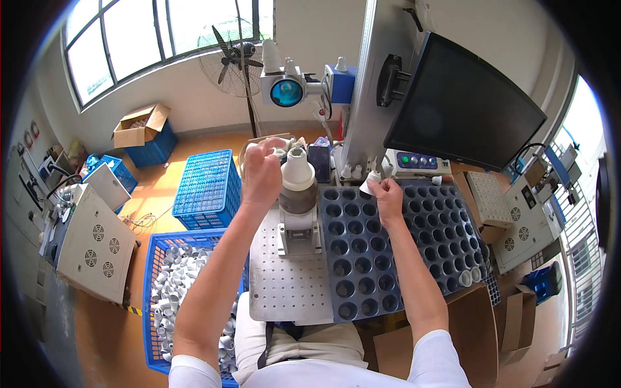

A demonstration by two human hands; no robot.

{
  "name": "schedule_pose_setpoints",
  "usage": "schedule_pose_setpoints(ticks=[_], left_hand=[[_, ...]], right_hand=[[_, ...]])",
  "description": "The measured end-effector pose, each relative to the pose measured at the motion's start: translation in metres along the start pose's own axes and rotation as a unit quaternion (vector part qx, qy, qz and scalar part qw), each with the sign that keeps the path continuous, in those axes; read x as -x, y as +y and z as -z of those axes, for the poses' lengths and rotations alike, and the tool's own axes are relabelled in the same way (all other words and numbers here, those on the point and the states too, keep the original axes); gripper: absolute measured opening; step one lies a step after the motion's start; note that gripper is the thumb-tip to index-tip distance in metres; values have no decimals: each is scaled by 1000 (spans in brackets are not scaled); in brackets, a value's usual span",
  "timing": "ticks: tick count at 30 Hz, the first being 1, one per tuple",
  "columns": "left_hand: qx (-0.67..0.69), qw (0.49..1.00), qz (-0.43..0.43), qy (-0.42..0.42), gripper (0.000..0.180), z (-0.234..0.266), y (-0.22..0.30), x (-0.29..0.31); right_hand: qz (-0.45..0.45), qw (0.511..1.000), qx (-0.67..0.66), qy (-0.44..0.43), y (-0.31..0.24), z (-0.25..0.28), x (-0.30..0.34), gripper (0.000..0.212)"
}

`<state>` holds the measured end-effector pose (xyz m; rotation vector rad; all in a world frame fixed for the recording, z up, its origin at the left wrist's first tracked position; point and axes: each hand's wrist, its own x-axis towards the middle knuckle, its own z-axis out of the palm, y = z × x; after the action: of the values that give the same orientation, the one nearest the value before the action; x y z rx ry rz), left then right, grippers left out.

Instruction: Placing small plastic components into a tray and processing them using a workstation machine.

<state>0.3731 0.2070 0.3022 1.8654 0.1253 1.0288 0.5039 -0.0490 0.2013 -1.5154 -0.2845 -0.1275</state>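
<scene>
Right hand [390,197]: pinches white bulb housing [370,184] at dark tray's [388,258] far edge.
Left hand [262,171]: fingers curled, contents unclear, just beside fixture-mounted housing [297,169].

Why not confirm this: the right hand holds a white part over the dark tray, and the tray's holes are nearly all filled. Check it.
Not right. The head view shows the tray nearly all empty; only a few white pieces sit near its right edge. The right hand does hold a white part over it.
</scene>
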Motion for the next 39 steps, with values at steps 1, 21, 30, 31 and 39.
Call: schedule_pose_setpoints(ticks=[1, 21, 30, 31, 39], left_hand=[[13, 1000, -21, -1, 30, -9, -2, -9], [-251, 925, 247, 142, 16, 311, -247, 275], [-154, 974, 165, -32, 25, 218, -164, 291], [-116, 980, 159, -34, 26, 181, -141, 280], [19, 987, 64, -148, 28, 61, -73, 243]], right_hand=[[19, 998, -63, -24, -27, -18, 1, 32], [250, 965, 36, -64, -66, -91, 74, 25], [181, 851, 461, 172, -43, 156, 136, 21], [113, 817, 531, 195, -50, 198, 142, 24], [-276, 708, 639, 118, -63, 305, 138, 60]])
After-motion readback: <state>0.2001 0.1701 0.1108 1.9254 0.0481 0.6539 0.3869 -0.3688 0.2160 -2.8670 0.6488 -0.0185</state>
